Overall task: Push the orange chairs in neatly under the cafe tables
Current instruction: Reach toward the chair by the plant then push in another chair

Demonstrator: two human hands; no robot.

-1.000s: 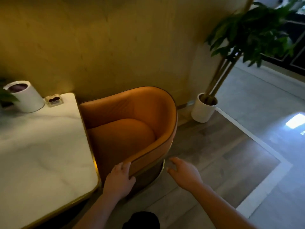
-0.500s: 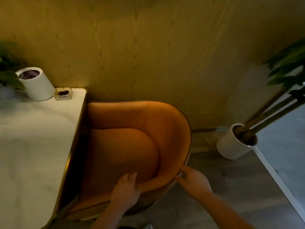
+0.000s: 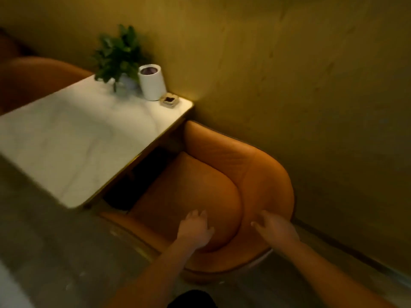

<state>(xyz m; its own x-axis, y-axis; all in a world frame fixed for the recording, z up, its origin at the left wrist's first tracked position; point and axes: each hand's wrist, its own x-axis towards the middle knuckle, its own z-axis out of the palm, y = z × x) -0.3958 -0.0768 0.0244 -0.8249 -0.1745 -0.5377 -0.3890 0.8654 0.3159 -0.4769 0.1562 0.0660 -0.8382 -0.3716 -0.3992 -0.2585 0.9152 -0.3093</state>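
An orange tub chair (image 3: 222,174) stands beside the yellow wall, its seat front just under the edge of the white marble table (image 3: 66,141). The chair sits at an angle to the table edge. My left hand (image 3: 196,228) drapes over the top rim of the backrest, fingers on the inner side. To its right, my right hand (image 3: 277,227) lies with fingers spread against the backrest. A second orange chair (image 3: 33,78) shows at the table's far side, partly hidden by the tabletop.
On the table's wall end stand a small green plant (image 3: 117,56), a white cylinder (image 3: 152,82) and a small square dish (image 3: 169,100). The yellow wall (image 3: 311,107) runs close behind the chair. Grey floor (image 3: 55,252) lies to my left.
The view has swung left, so the table and plant are now in full sight and the potted tree is gone. My right hand has moved from the outer rim onto the backrest.
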